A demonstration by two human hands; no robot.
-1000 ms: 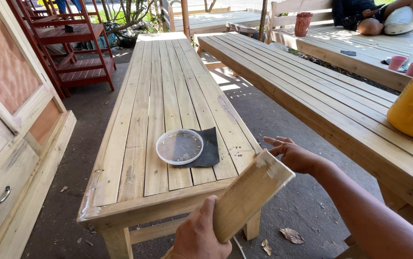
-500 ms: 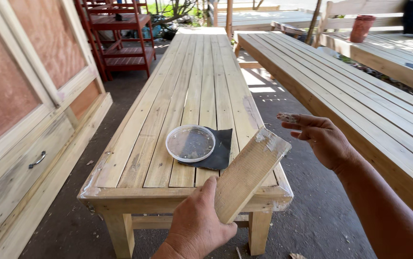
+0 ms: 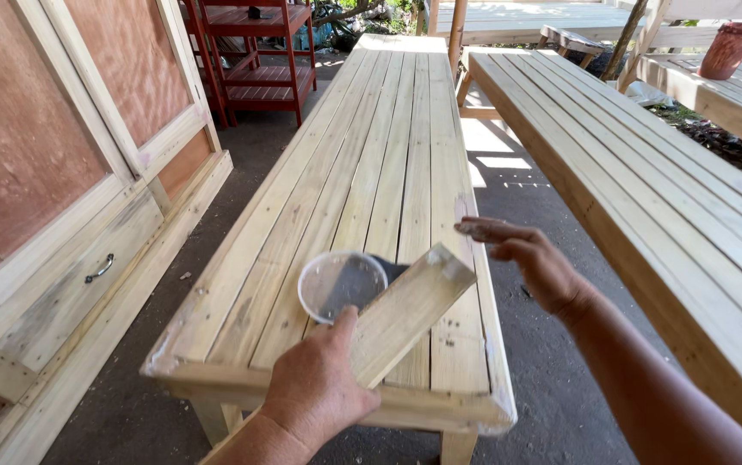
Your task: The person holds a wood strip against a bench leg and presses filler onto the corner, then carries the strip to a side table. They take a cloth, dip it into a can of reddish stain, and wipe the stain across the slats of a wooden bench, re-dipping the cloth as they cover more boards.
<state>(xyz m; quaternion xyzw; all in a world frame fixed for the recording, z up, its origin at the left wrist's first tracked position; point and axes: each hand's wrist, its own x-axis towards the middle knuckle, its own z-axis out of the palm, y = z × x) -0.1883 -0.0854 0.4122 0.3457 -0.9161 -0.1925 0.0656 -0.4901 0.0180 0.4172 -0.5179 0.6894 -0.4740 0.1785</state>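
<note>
My left hand [image 3: 315, 387] grips a short flat wooden board [image 3: 410, 310] by its near end, holding it tilted over the near end of a long slatted wooden table [image 3: 380, 164]. My right hand [image 3: 526, 258] hovers open beside the board's far end, fingers stretched toward the left, touching nothing. On the table under the board sits a round clear plastic lid [image 3: 341, 282] on top of a dark cloth [image 3: 391, 269], which is mostly hidden.
A second long wooden table [image 3: 646, 181] runs parallel on the right across a narrow concrete gap. Wooden panels with a metal handle [image 3: 100, 269] lean at left. A red metal shelf rack [image 3: 259, 52] stands behind. A terracotta pot [image 3: 726, 47] sits far right.
My view has swung left and closer to the table. My left hand carried the board forward over the lid, and my right hand stayed open beside the board's far end.
</note>
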